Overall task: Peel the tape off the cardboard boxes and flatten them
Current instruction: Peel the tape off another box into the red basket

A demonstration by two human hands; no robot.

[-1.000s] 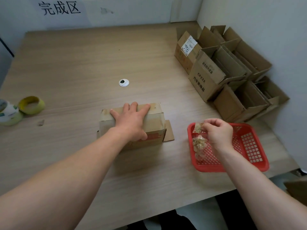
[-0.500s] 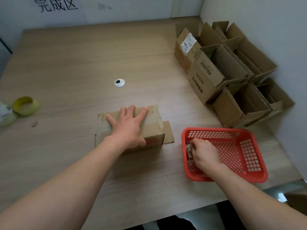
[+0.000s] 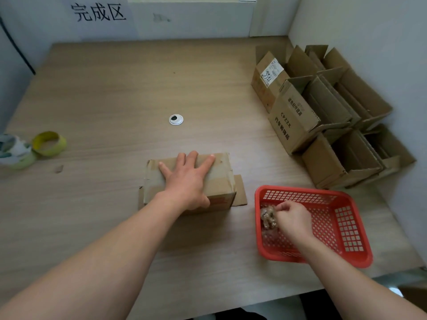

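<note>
A small cardboard box [image 3: 221,181] lies on the wooden table near the middle, with flaps sticking out at both ends. My left hand [image 3: 188,181] rests flat on its top, fingers spread. My right hand [image 3: 292,219] is inside the red plastic basket [image 3: 346,229] to the right of the box, its fingers curled on a crumpled wad of peeled tape [image 3: 268,218] at the basket's left side.
Several opened cardboard boxes [image 3: 323,116] stand packed together at the right against the wall. Two tape rolls [image 3: 49,143] lie at the left edge. A round cable grommet [image 3: 176,119] sits mid-table. A small scrap [image 3: 59,168] lies near the rolls.
My right hand has lowered the tape wad from above the basket's left rim down into the basket. My left hand stays flat on the box.
</note>
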